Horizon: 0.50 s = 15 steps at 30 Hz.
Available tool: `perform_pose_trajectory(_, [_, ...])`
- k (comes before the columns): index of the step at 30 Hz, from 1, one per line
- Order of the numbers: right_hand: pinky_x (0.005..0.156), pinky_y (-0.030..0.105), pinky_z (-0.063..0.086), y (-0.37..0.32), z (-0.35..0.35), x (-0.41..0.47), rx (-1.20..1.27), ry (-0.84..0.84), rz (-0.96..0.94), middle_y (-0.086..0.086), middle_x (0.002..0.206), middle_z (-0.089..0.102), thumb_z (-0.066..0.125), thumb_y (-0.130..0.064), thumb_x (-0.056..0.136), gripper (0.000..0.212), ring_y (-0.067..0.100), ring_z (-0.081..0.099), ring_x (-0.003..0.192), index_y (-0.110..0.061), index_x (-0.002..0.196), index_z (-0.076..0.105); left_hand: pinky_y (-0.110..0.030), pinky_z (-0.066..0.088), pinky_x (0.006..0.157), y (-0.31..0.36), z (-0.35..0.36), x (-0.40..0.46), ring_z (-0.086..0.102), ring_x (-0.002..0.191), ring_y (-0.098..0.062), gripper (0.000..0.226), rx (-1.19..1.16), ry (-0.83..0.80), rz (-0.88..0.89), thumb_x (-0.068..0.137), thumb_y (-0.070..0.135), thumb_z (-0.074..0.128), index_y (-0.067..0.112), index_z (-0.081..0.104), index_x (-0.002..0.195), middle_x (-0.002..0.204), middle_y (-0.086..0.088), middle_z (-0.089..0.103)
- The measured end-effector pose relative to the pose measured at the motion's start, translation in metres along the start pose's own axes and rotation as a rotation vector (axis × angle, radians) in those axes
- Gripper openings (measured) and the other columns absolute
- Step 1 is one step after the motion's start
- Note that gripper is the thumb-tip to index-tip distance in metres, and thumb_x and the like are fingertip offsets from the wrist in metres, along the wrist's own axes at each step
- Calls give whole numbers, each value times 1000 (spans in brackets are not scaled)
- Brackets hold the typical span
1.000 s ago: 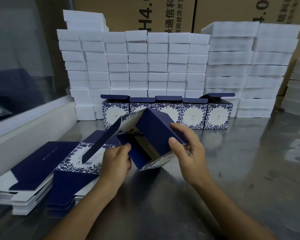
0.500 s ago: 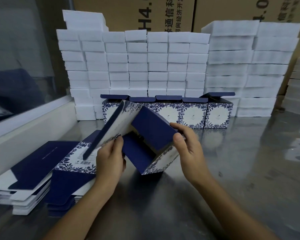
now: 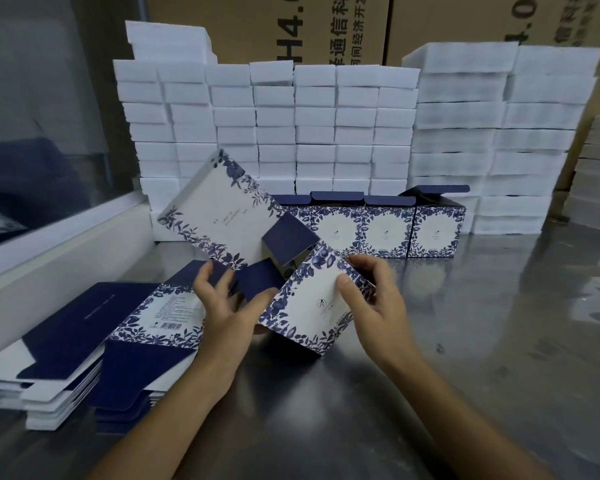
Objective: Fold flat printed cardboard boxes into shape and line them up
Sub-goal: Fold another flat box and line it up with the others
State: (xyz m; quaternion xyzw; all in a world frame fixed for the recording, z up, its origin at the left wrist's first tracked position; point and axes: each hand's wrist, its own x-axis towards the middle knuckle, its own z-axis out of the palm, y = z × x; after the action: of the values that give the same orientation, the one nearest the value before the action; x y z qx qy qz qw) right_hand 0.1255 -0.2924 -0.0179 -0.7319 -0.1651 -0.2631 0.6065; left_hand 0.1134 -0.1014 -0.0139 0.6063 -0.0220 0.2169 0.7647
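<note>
A half-folded blue-and-white floral box sits tilted in front of me on the steel table. Its long printed lid panel stands up and leans to the left, and dark blue inner flaps show at its open middle. My right hand grips the box's right side, thumb on the white front face. My left hand holds the lower left corner, fingers spread under a blue flap. Behind it, a row of folded boxes stands lined up with their lids raised. A stack of flat printed boxes lies at the left.
Tall stacks of white foam blocks wall off the back of the table, with more at the right. Brown cartons rise behind them. A white ledge and window run along the left.
The box has been turned so its white printed front faces me. Its lid panel has swung up and leftward. Both hands shifted their grip along with it.
</note>
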Motion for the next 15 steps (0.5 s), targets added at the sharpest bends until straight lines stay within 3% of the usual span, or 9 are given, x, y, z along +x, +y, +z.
perform_pose_trajectory(2, [92,15,45,2,-1,0,11,29,26,-23,116,61,59,-44,90,30,-7,55,113,-34,117,54,-17,52,76,1,-4,2,52,114,-4,68,-25,-21,-12,85,12,71,37,29,133,126,19,47])
perform_pose_trajectory(5, [85,19,44,1,-3,1,-15,110,54,-20,112,59,60,-46,89,23,-7,56,103,-38,107,50,-28,56,63,0,-8,6,59,99,3,27,9,-52,-7,89,25,67,37,53,108,118,16,53])
perform_pose_trajectory(8, [87,28,47,0,-5,3,-46,176,83,-15,111,60,64,-39,95,14,-9,56,102,-37,101,51,-32,56,60,1,-8,5,58,90,-3,8,23,-82,44,81,40,61,38,60,88,97,12,60])
perform_pose_trajectory(10, [93,40,52,-1,-5,5,-55,205,122,-12,114,61,62,-39,96,12,-7,56,108,-34,104,54,-36,56,62,1,-7,4,60,90,-10,22,9,-113,60,86,50,54,31,62,92,96,4,64])
perform_pose_trajectory(12, [95,49,53,-2,-6,6,-33,216,167,-5,115,63,62,-40,96,16,7,60,111,-29,107,59,-35,55,61,2,-6,4,63,82,-11,45,-26,-91,24,92,62,44,23,66,101,97,-3,67])
perform_pose_trajectory(15, [93,46,55,-6,-7,6,-11,166,214,0,114,67,60,-40,97,17,14,65,105,-26,104,68,-31,56,57,-3,-6,7,67,70,-16,45,-1,-33,5,99,50,35,27,72,90,84,-4,73])
